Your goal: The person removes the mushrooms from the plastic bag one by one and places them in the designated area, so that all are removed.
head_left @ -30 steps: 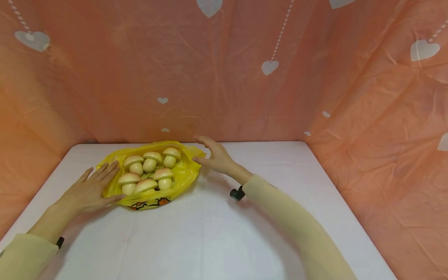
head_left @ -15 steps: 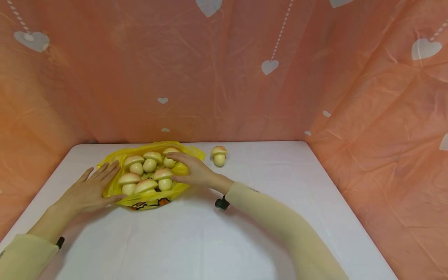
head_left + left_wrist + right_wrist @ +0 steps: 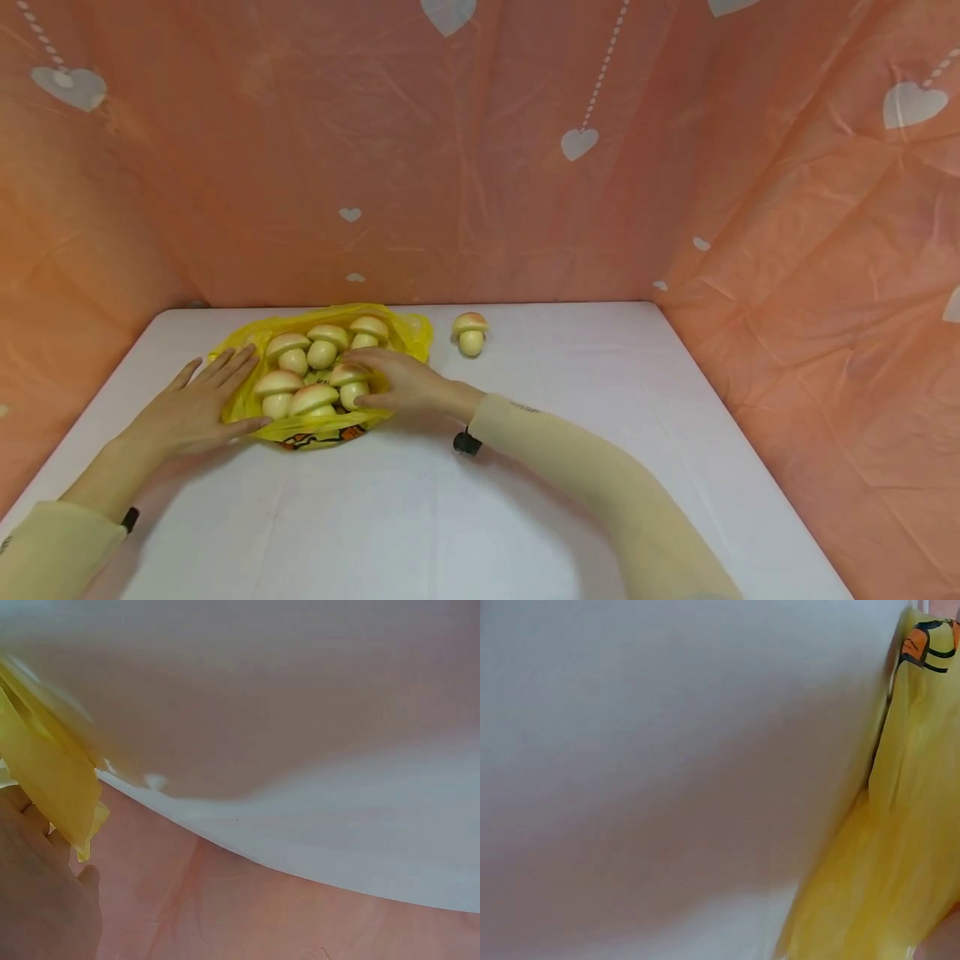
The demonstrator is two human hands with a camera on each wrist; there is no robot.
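A yellow plastic bag (image 3: 414, 329) lies spread wide on the left of the table, with several peach-capped toy mushrooms (image 3: 327, 343) inside. On the bag's left edge rests my left hand (image 3: 187, 408), its fingers spread and nearly straight. My right hand (image 3: 408, 383) reaches over the bag's right side. Its fingers extend above the cap of the front right mushroom (image 3: 351, 392), and its thumb lies beside the stem. That mushroom is partly hidden by the hand. In the left wrist view, the fingers (image 3: 37, 825) touch the yellow plastic.
A single toy mushroom (image 3: 470, 335) stands on the white table (image 3: 480, 492), right of the bag. Orange cloth (image 3: 480, 233) with pale hearts surrounds the back and sides. In the right wrist view, the bag's side (image 3: 900, 847) fills the right edge.
My right hand has moved left from the bag's right rim to the front right mushroom, uncovering the mushroom on the table. The left hand has stayed still.
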